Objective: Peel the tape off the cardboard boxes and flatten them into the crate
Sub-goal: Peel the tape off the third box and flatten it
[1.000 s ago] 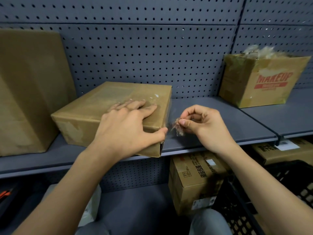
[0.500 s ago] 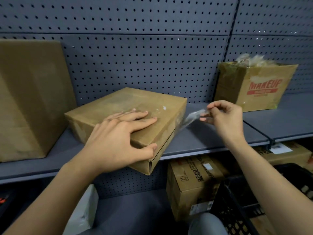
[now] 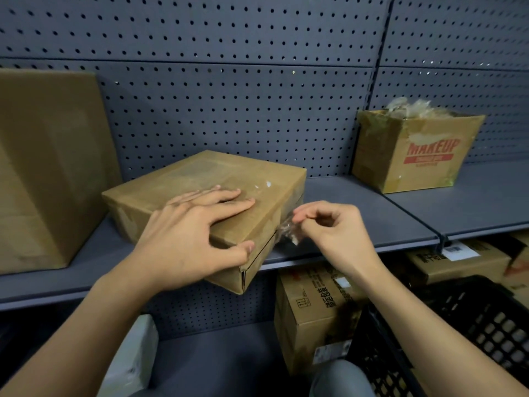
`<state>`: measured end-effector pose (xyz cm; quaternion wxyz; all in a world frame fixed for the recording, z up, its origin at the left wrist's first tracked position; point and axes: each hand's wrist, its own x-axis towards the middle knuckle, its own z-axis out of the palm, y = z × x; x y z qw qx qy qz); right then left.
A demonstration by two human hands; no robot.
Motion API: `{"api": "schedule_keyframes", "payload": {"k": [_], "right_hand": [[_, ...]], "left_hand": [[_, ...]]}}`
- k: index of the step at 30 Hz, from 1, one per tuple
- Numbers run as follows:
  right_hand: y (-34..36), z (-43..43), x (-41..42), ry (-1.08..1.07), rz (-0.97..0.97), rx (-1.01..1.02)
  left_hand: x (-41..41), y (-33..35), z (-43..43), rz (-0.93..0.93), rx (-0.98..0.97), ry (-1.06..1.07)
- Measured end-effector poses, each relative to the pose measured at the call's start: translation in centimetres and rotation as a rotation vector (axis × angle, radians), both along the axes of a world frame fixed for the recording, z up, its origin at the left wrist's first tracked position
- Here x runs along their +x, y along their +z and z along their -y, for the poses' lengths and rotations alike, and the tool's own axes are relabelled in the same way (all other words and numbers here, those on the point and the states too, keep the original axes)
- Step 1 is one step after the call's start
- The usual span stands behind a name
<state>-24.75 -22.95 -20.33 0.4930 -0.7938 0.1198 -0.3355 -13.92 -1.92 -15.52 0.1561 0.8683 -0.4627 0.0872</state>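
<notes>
Turned askew on the grey shelf, the flat cardboard box now overhangs its edge. The left hand presses flat on the lid. The right hand returns to the side seam, pinching crumpled clear tape, so peeling seems unfinished.

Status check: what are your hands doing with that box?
Left hand flat on box, pinning it. Right hand pinching clear tape at its side. Box corner overhangs shelf.

Brown box, grey perforated panel
</notes>
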Motion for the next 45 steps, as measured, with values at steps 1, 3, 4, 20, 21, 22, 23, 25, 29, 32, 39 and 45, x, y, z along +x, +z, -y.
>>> {"api": "schedule_keyframes", "payload": {"k": [1, 3, 4, 20, 21, 22, 23, 25, 29, 32, 39, 45], "right_hand": [[-0.1, -0.2, 0.0, 0.016, -0.018, -0.018], [-0.3, -0.4, -0.1, 0.073, -0.049, -0.039], [-0.4, -0.4, -0.2, 0.118, -0.052, -0.037], [-0.8, 1.6, 0.4, -0.018, 0.07, -0.232], [-0.7, 1.9, 0.4, -0.058, 0.088, -0.133], [-0.5, 2.4, 0.4, -0.104, 0.122, -0.021], [-0.3, 2.9, 0.3, -0.139, 0.165, 0.11], [0.1, 4.0, 0.4, -0.195, 0.218, 0.29], [-0.7, 4.4, 1.2, -0.345, 0.134, 0.013], [-0.7, 3.4, 2.0, -0.385, 0.167, -0.245], [-1.1, 2.0, 2.9, -0.343, 0.121, -0.318], [-1.9, 2.1, 2.6, -0.261, 0.135, -0.319]], "left_hand": [[0.0, 0.0, 0.0, 0.0, 0.0, 0.0], [0.0, 0.0, 0.0, 0.003, 0.002, -0.001], [0.0, 0.0, -0.1, 0.004, 0.002, -0.002], [0.1, 0.0, -0.4, 0.021, -0.014, -0.03], [0.1, 0.0, -0.5, 0.022, -0.021, -0.036], [0.1, 0.0, -0.6, 0.023, -0.027, -0.044], [0.2, 0.0, -0.7, 0.023, -0.034, -0.054], [0.3, 0.0, -0.9, 0.015, -0.049, -0.074], [0.4, -0.1, -1.1, 0.015, -0.075, -0.097], [0.4, -0.2, -1.1, 0.014, -0.09, -0.102], [0.5, -0.2, -1.2, 0.002, -0.09, -0.108], [0.5, -0.2, -1.3, 0.013, -0.09, -0.106]]}}
